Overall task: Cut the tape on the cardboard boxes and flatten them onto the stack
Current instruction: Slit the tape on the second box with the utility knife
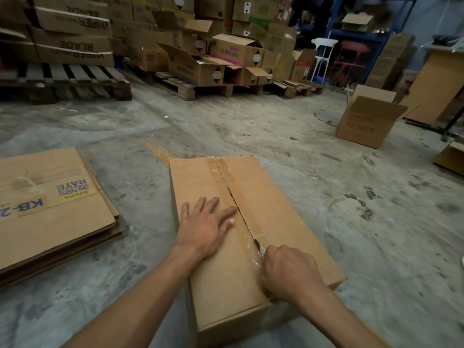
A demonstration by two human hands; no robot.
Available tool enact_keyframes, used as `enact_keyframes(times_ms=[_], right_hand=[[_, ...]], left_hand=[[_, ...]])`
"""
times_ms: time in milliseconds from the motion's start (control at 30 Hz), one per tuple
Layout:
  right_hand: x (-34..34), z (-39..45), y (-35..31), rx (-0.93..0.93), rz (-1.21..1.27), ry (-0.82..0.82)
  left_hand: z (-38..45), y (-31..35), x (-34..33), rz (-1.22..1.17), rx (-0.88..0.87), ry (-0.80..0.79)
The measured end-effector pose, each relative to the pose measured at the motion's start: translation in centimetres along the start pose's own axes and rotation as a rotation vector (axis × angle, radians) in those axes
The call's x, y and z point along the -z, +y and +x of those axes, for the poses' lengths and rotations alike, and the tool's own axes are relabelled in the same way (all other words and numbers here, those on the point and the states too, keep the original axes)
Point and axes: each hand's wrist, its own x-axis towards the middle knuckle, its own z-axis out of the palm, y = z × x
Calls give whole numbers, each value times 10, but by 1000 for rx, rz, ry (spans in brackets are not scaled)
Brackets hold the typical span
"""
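A brown cardboard box (281, 212) stands on the concrete floor in front of me, its top seam covered with clear tape (227, 182). The tape is slit from the far end down to the blade. My left hand (206, 227) lies flat with straight fingers on the left flap beside the seam. My right hand (288, 270) grips a knife (258, 244) whose blade sits in the seam near the box's near end. The stack of flattened boxes (50, 212) lies on the floor to the left.
An open box (364, 126) stands on the floor at the right, with another box corner (452, 156) at the right edge. Wooden pallets (75, 81) loaded with cartons line the back. A white chair (321, 56) and blue shelving (364, 26) stand far right.
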Motion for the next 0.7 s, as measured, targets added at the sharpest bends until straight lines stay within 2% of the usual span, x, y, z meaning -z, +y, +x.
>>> enact_keyframes(times_ms=[133, 300, 467, 600, 700], right_hand=[[-3, -19, 4, -32, -7, -7], [-9, -39, 5, -60, 5, 33], [-6, -10, 6, -103, 62, 82], [3, 26, 7, -90, 102, 60], [7, 25, 10, -72, 92, 3]], left_hand=[[0, -1, 5, -78, -103, -13], [2, -2, 3, -128, -126, 11], [6, 3, 3, -120, -160, 188], [-7, 22, -10, -96, -176, -10], [-4, 21, -11, -46, -147, -29]])
